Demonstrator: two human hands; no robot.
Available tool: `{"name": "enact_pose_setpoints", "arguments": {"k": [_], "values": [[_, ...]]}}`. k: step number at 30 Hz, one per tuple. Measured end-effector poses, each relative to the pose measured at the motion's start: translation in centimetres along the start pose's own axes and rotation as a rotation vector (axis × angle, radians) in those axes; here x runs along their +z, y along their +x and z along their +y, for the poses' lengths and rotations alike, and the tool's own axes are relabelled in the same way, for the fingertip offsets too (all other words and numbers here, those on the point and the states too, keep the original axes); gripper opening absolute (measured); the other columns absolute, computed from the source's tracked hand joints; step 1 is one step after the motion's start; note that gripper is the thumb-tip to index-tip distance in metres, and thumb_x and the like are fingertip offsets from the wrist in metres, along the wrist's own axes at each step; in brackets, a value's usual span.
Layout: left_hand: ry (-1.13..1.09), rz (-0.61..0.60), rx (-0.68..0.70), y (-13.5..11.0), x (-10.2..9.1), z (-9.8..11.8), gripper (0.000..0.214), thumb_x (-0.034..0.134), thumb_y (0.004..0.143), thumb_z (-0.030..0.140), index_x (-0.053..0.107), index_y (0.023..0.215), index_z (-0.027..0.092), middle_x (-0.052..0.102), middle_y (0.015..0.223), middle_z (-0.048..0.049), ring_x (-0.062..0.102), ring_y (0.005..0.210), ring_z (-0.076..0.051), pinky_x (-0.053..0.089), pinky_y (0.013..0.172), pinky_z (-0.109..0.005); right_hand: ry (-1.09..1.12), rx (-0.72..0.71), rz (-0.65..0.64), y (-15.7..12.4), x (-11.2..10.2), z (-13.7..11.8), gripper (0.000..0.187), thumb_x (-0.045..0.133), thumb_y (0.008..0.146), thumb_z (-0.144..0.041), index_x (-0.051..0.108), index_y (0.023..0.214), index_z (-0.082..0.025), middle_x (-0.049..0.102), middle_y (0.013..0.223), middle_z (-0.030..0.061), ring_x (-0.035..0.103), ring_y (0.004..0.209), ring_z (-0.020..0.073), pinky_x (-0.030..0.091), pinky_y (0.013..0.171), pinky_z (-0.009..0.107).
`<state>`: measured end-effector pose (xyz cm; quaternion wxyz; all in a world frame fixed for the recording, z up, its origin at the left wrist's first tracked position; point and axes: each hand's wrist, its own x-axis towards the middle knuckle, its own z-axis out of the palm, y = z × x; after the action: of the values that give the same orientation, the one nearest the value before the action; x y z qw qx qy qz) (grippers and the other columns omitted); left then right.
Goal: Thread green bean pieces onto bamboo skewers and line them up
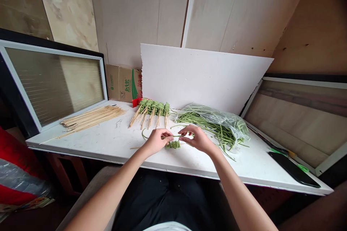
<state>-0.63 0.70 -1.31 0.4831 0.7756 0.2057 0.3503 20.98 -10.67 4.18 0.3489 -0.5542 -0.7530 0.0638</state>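
A long green bean (pixel 175 136) is stretched between my two hands, just above the table. My left hand (pixel 159 140) pinches it, with one end curling out to the left. My right hand (pixel 195 138) grips its other side between thumb and fingers. Below them a skewer with folded green bean (pixel 173 144) lies on the white table, its bare stick showing to the left. Behind my hands sit several finished bean skewers (pixel 155 107) in a stack, sticks toward me. To the right, loose long beans (pixel 217 126) spill from a clear plastic bag (pixel 230 117).
Many bare bamboo skewers (pixel 93 117) lie at the left of the table (pixel 108 148). A cardboard box (pixel 121 83) and a white board (pixel 200 79) stand at the back. A black phone (pixel 294 169) lies near the right edge, beside scissors (pixel 279 148) with green parts nearby.
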Motion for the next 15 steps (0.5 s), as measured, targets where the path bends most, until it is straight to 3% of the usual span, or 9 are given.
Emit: {"name": "enact_pose_setpoints", "arguments": {"k": [8, 12, 15], "values": [[0.028, -0.047, 0.044, -0.3, 0.4, 0.7, 0.022, 0.072, 0.090, 0.037, 0.077, 0.097, 0.017, 0.076, 0.088, -0.0056, 0.064, 0.063, -0.015, 0.053, 0.066, -0.029, 0.026, -0.085, 0.040, 0.3, 1.9, -0.2, 0.004, 0.073, 0.095, -0.026, 0.076, 0.093, -0.024, 0.074, 0.089, 0.0056, 0.063, 0.089, 0.0222, 0.049, 0.075, 0.032], [0.018, -0.084, 0.052, -0.3, 0.7, 0.5, 0.010, 0.068, 0.085, 0.023, 0.075, 0.085, 0.016, 0.074, 0.081, -0.0048, 0.064, 0.066, -0.015, 0.052, 0.066, -0.028, 0.063, -0.138, 0.036, 0.4, 2.8, -0.4, 0.021, 0.065, 0.090, -0.005, 0.074, 0.086, -0.023, 0.073, 0.085, 0.0045, 0.061, 0.091, 0.0226, 0.048, 0.081, 0.034], [-0.011, -0.104, 0.054, -0.4, 0.6, 0.7, 0.011, 0.064, 0.080, 0.015, 0.075, 0.079, 0.016, 0.074, 0.077, -0.0050, 0.065, 0.071, -0.017, 0.053, 0.070, -0.028, 0.156, -0.123, 0.020, 0.4, 3.2, -0.7, 0.023, 0.064, 0.086, -0.003, 0.073, 0.081, -0.023, 0.072, 0.084, 0.0041, 0.060, 0.091, 0.0224, 0.048, 0.085, 0.035]]}}
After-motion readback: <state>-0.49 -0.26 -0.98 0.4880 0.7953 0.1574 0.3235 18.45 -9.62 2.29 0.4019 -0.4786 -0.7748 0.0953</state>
